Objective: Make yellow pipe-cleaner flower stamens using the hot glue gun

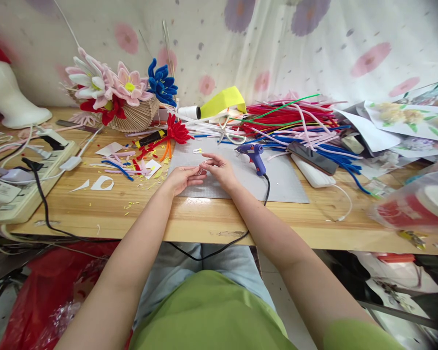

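Note:
My left hand (185,180) and my right hand (221,172) meet over the left part of a grey cutting mat (288,187). Between their fingertips is a small bundle of thin, pale, looped strands (203,166), too small to make out fully. Both hands are closed on it in a pinch, the left with its lower fingers stretched out. Just beyond lie small yellow-tipped white pieces (197,151) on the mat. A blue hot glue gun (254,156) lies to the right of my right hand, its black cord running over the table edge.
Behind the mat lie scissors (224,130) and a heap of coloured pipe cleaners (288,116). Fuzzy flowers (127,85) stand in a woven basket (140,116) at the back left. A power strip (32,184) is far left; a phone (312,158) and a bagged cup (416,204) are right.

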Demonstrator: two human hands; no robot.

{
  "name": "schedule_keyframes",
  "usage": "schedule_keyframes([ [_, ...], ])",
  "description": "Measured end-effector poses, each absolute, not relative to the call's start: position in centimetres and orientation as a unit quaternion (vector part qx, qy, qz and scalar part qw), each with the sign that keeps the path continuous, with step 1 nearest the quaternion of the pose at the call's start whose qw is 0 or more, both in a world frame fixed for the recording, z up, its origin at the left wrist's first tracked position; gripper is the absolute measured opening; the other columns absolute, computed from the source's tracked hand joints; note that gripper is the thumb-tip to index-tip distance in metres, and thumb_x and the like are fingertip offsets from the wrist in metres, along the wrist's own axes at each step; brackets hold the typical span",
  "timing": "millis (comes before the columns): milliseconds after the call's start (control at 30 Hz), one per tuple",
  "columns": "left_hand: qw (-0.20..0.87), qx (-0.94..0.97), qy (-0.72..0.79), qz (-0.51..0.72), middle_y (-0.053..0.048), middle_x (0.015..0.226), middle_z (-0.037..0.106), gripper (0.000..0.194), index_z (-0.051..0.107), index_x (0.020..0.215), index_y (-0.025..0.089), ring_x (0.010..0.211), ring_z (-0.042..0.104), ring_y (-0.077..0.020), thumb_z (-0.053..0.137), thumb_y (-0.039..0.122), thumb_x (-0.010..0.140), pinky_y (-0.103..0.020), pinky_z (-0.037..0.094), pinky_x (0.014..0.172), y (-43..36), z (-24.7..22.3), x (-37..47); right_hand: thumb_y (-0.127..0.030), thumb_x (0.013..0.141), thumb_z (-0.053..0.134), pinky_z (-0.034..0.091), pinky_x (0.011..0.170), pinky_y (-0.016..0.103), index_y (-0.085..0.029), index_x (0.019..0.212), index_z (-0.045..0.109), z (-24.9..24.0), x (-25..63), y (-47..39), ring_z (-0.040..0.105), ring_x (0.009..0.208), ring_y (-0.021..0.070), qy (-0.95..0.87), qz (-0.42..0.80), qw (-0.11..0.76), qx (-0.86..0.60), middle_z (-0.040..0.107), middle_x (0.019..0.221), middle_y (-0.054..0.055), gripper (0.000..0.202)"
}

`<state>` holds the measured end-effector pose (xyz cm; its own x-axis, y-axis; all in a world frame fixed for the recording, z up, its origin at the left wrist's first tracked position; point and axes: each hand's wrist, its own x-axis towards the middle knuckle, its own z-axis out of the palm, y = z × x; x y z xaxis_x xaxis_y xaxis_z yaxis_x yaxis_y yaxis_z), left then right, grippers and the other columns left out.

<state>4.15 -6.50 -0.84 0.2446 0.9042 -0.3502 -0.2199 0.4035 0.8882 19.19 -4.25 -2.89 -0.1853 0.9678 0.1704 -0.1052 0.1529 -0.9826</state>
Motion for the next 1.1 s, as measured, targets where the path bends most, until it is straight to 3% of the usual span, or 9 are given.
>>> schedule_keyframes([
  [467,0.7,0.381,0.462,0.39,-0.011,0.084,0.071,0.007,0.069,0.079,0.01,0.079,0.069,-0.0158,0.063,0.012,0.077,-0.021,0.054,0.065,-6.5,-1.0,4.5,-0.036,0.055,0.075,0.05,0.068,0.027,-0.023,0.104,0.066,-3.5,18.8,-3.9,0.06,0.069,0.0116,-0.54,0.542,0.508,-0.396,0.066,0.073,-0.003,0.051],
  [600,0.69,0.383,0.478,0.385,-0.009,0.079,0.07,0.007,0.068,0.078,0.01,0.07,0.067,-0.0121,0.064,0.014,0.077,-0.02,0.054,0.062,-6.5,-0.9,4.6,-0.035,0.057,0.074,0.048,0.065,0.024,-0.021,0.105,0.063,-3.2,18.9,-4.0,0.06,0.069,0.0103,-0.546,0.539,0.506,-0.394,0.066,0.075,-0.003,0.052],
  [733,0.679,0.382,0.481,0.402,-0.005,0.069,0.067,0.006,0.068,0.076,0.009,0.059,0.062,-0.0081,0.062,0.012,0.076,-0.018,0.053,0.056,-6.6,-0.8,4.7,-0.037,0.058,0.072,0.043,0.052,0.019,-0.021,0.108,0.058,-2.7,19.1,-4.2,0.057,0.063,0.0079,-0.52,0.567,0.505,-0.392,0.064,0.078,-0.003,0.054],
  [900,0.642,0.361,0.478,0.479,-0.002,0.063,0.063,0.007,0.068,0.077,0.009,0.055,0.058,-0.007,0.063,0.012,0.074,-0.021,0.054,0.058,-6.6,-0.6,5.0,-0.042,0.062,0.071,0.041,0.044,0.019,-0.02,0.119,0.046,-2.6,19.1,-4.4,0.05,0.049,0.0073,-0.483,0.556,0.504,-0.451,0.057,0.059,-0.008,0.066],
  [1100,0.621,0.4,0.49,0.463,-0.004,0.065,0.065,0.003,0.067,0.069,0.01,0.055,0.058,-0.0093,0.064,0.012,0.07,-0.024,0.054,0.055,-6.9,-0.7,5.4,-0.04,0.06,0.074,0.04,0.045,0.019,-0.022,0.135,0.036,-2.2,18.8,-4.9,0.058,0.057,0.01,-0.494,0.591,0.467,-0.434,0.068,0.07,-0.003,0.087],
])
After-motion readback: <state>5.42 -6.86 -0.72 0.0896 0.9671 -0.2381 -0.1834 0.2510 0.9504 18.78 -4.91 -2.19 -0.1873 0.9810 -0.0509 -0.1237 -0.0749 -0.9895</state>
